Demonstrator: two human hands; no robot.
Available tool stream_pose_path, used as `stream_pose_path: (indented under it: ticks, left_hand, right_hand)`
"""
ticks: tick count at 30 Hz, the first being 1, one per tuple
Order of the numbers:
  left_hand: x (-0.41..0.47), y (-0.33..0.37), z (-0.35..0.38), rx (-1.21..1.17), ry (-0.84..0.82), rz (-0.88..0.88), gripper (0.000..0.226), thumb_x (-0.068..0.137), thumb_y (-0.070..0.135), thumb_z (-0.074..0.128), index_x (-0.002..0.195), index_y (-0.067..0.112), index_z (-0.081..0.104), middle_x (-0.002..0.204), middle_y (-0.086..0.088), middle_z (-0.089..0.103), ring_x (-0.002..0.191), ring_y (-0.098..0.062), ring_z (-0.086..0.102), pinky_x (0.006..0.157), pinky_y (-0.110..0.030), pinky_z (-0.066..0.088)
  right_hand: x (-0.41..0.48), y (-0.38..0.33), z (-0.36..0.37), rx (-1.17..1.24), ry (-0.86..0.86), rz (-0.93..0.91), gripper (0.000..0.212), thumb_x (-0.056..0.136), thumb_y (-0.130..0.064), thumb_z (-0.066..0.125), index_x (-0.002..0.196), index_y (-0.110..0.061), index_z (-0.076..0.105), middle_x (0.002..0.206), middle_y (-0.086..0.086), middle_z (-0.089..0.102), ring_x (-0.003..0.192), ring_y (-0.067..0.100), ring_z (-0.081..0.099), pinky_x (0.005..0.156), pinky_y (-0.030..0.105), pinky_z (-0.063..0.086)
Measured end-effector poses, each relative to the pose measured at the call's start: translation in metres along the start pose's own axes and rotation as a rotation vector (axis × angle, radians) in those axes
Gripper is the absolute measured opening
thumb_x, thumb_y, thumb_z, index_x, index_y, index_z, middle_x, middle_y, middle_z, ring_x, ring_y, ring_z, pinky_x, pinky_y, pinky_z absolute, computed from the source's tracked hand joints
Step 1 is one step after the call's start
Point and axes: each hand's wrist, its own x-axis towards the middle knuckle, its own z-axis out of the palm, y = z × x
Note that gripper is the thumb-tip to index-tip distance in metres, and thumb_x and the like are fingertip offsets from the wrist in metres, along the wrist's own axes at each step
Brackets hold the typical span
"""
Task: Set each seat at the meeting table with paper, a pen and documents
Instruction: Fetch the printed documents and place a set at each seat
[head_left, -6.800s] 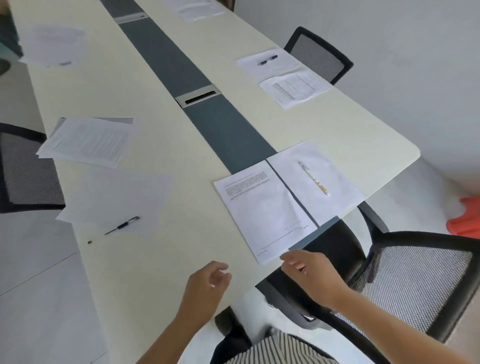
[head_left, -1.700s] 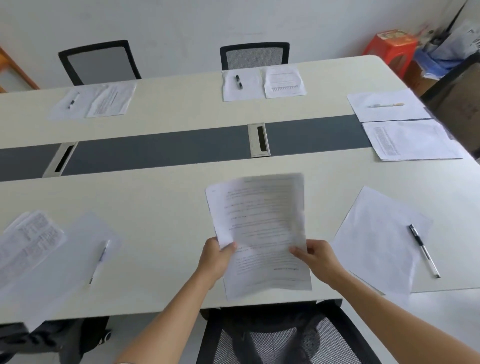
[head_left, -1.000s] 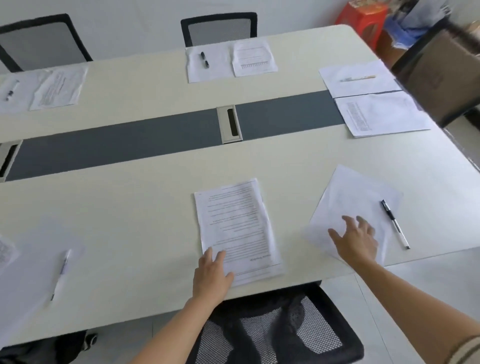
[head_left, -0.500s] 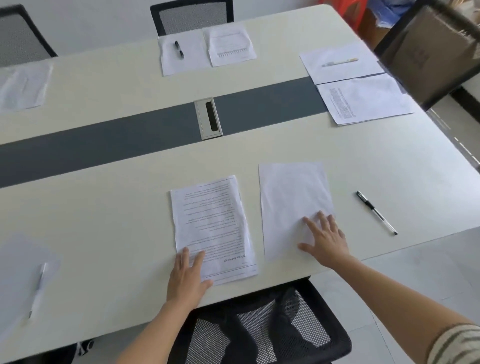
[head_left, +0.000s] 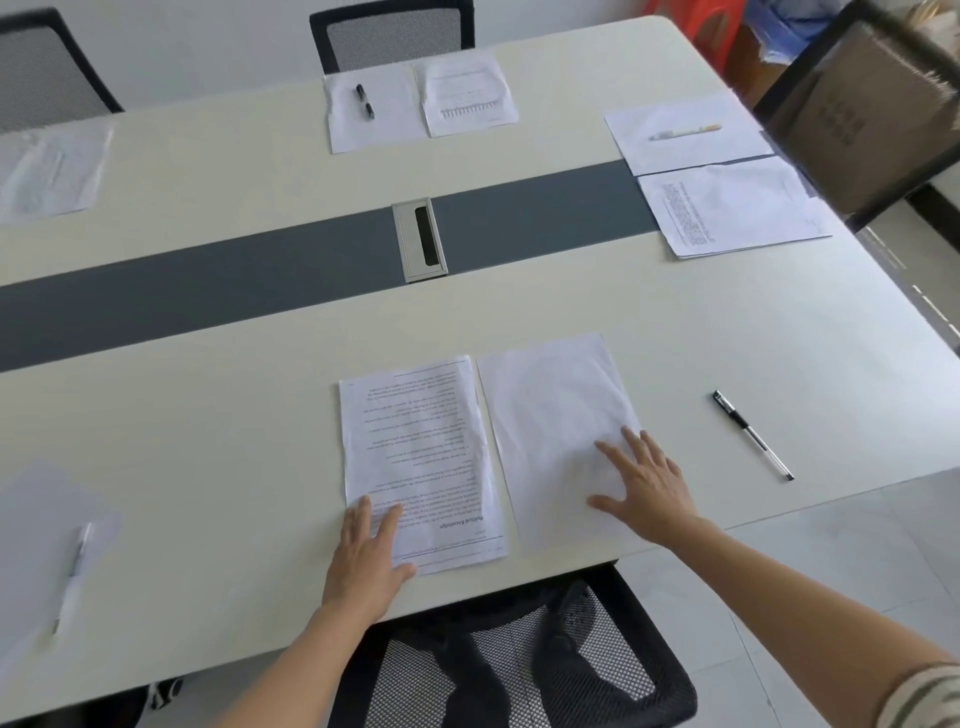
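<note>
White sheets lie side by side at the near edge of the table (head_left: 218, 457): the printed document (head_left: 418, 447) under the flat, straight-fingered left hand (head_left: 366, 558), the blank paper (head_left: 556, 431) under the spread, flat right hand (head_left: 649, 483) (both arms reach forward). A pen (head_left: 752, 435) lies apart, further right.

Cream bench (head_left: 519, 312) with a slate-grey strip (head_left: 208, 291); white paper (head_left: 550, 410); black-printed document (head_left: 415, 447); black-capped clear pen (head_left: 753, 435); black mesh chair (head_left: 519, 670); striped sleeve (head_left: 930, 699).
</note>
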Motion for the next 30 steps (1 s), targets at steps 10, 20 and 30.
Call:
stream_pose_path:
  ticks: [10, 20, 30]
  left_hand:
    - [0.003, 0.000, 0.002, 0.002, 0.007, 0.000, 0.079, 0.089, 0.041, 0.061, 0.152, 0.028, 0.015, 0.162, -0.008, -0.010, 0.149, -0.027, -0.008, 0.119, -0.041, 0.021]
    - [0.004, 0.001, 0.004, 0.028, -0.002, -0.002, 0.079, 0.089, 0.041, 0.060, 0.152, 0.028, 0.014, 0.162, -0.009, -0.010, 0.149, -0.029, -0.008, 0.119, -0.042, 0.023]
    - [0.004, -0.001, 0.002, 0.086, -0.024, 0.010, 0.081, 0.091, 0.046, 0.055, 0.153, 0.027, 0.007, 0.161, -0.011, -0.013, 0.149, -0.031, -0.009, 0.119, -0.040, 0.019]
  right_hand:
    - [0.003, 0.113, -0.025, 0.216, 0.243, 0.722, 0.042, 0.093, -0.022, 0.048, 0.134, -0.012, 0.050, 0.130, 0.019, 0.051, 0.122, 0.037, 0.046, 0.097, 0.044, 0.040]
    - [0.016, 0.020, -0.030, 0.515, 0.273, 0.324, 0.028, 0.088, -0.018, 0.060, 0.115, -0.014, 0.064, 0.103, 0.009, 0.072, 0.098, 0.031, 0.064, 0.085, 0.036, 0.048]
    - [0.044, -0.055, 0.005, 0.376, 0.072, 0.216, 0.026, 0.087, -0.014, 0.052, 0.112, -0.014, 0.058, 0.109, 0.009, 0.069, 0.100, 0.029, 0.062, 0.075, 0.033, 0.048]
